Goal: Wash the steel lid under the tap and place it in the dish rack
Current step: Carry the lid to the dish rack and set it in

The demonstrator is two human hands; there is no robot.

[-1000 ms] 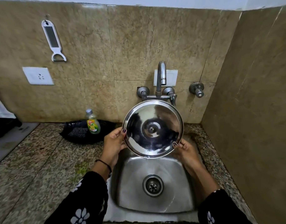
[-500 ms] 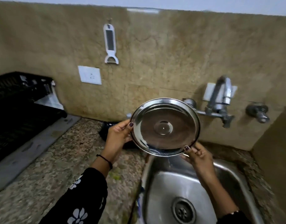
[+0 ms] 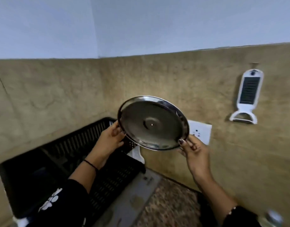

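A person holds a round steel lid (image 3: pixel 153 123) up in the air with both hands, in front of a tan stone-tiled wall (image 3: pixel 59 95). The lid is tilted, its shiny inner face turned toward the camera, with a small raised centre. The left hand (image 3: pixel 112 140) grips the lid's left rim, its fingers (image 3: pixel 115 131) curled together around the edge from behind. The right hand (image 3: pixel 194 149) holds the lower right rim, pinching it between the thumb, with a dark-painted nail, on the front and the fingers (image 3: pixel 192 145) behind. A thin dark band circles the left wrist, and both arms wear black sleeves; the left sleeve (image 3: pixel 59 202) has white flowers.

Below and left of the lid, a black slatted plastic dish rack (image 3: pixel 62 163) sits on the counter (image 3: pixel 167 207) against the wall. The lid is above the rack's right end, not touching it. A grey drain tray (image 3: pixel 132 199) lies under the rack, reaching out onto the speckled granite.

On the wall, a white power socket (image 3: pixel 200 132) shows just behind the lid's right edge. Farther right hangs a white peeler-grater (image 3: pixel 246 95) from a hook. The picture is slightly blurred.
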